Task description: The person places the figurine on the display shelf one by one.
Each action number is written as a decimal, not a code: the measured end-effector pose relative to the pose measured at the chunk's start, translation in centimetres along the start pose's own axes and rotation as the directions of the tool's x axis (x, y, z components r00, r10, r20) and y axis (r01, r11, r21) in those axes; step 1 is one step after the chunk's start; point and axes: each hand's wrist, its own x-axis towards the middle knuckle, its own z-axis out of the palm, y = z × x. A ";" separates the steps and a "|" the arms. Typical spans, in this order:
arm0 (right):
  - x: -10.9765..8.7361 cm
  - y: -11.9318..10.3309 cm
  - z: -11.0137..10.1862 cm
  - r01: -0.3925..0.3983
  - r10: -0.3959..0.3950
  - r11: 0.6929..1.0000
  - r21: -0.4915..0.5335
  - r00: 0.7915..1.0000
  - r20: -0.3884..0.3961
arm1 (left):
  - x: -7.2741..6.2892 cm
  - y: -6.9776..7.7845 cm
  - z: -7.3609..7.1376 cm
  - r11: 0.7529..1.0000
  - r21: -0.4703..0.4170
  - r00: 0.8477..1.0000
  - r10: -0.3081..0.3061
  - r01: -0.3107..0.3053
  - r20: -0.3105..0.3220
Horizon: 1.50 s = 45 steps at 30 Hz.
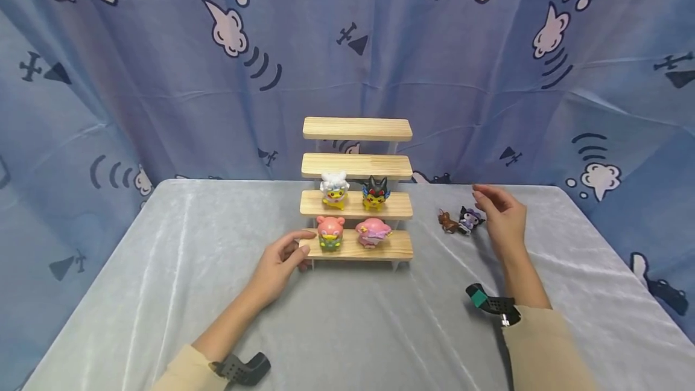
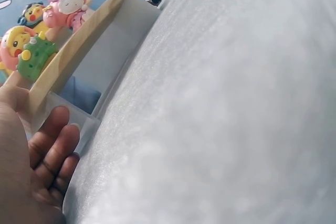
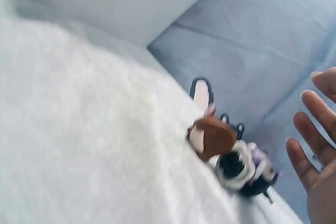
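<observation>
A tiered display stand point(image 1: 355, 252) with wooden shelves and clear supports stands on the table. My left hand point(image 1: 279, 264) grips the left end of its lowest shelf between thumb and index finger; the other fingers curl below the board, beside the clear support. On that shelf sit a pink-and-green figurine point(image 1: 330, 234) and a pink figurine point(image 1: 373, 233). My right hand point(image 1: 505, 219) is raised to the right of a black-and-purple figurine point(image 1: 470, 220), fingers loosely extended and apart from it. Touching or close beside that figurine is a brown figurine point(image 3: 215, 137).
One shelf up stand a white-and-yellow figurine point(image 1: 334, 190) and a black-and-yellow figurine point(image 1: 375, 192). Above them are two more wooden shelves, the upper one point(image 1: 356, 129) highest. A grey cloth covers the table point(image 1: 217, 222), with a blue patterned curtain point(image 1: 304, 47) behind.
</observation>
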 end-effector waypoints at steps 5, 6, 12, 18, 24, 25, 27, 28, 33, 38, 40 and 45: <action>-0.2 1.1 0.0 -0.060 0.059 0.998 -0.032 0.998 -0.024 | 0.0 -0.1 -0.2 1.000 -0.008 1.000 0.009 -0.008 0.012; -0.3 1.3 0.1 -0.062 0.061 0.996 -0.058 0.998 -0.021 | 0.1 -0.1 -0.2 1.000 -0.010 1.000 0.010 -0.010 0.013; -0.5 2.3 0.0 -0.125 0.134 0.958 -0.258 0.991 0.018 | 0.0 -0.1 -0.2 1.000 -0.008 1.000 0.002 -0.002 0.008; -0.6 2.9 -0.7 -0.110 0.172 0.855 -0.506 0.982 0.077 | 0.1 -0.3 -0.1 1.000 -0.015 1.000 0.016 -0.016 0.014; -0.9 3.1 -1.4 0.030 0.121 0.748 -0.663 0.976 0.179 | 0.1 -0.3 0.0 1.000 -0.018 1.000 -0.001 0.001 0.008; -0.9 3.1 -1.3 0.050 0.109 0.749 -0.661 0.974 0.197 | 0.1 -0.3 0.0 1.000 -0.021 1.000 -0.002 0.003 0.007; -1.0 3.1 -1.3 0.071 0.093 0.760 -0.646 0.972 0.217 | 0.1 -0.4 0.0 1.000 -0.026 1.000 -0.004 0.004 0.002; -1.0 3.1 -1.2 0.077 0.087 0.767 -0.637 0.971 0.223 | 0.1 -0.3 0.0 1.000 -0.026 1.000 -0.003 0.003 0.000; -1.3 3.2 -1.1 0.092 0.069 0.804 -0.587 0.967 0.245 | 0.1 -0.2 -0.1 1.000 -0.016 1.000 0.007 -0.007 0.005; -1.2 3.2 -1.6 0.144 0.051 0.834 -0.533 0.941 0.334 | 0.1 -0.1 -0.1 1.000 -0.011 1.000 0.012 -0.011 0.007; -1.1 3.2 -1.8 0.169 0.042 0.845 -0.507 0.925 0.377 | 0.1 -0.1 -0.1 1.000 -0.011 1.000 0.009 -0.009 0.003; -1.1 3.6 -2.3 0.204 0.010 0.868 -0.453 0.905 0.425 | 0.1 -0.1 0.0 1.000 -0.016 1.000 -0.002 0.002 0.002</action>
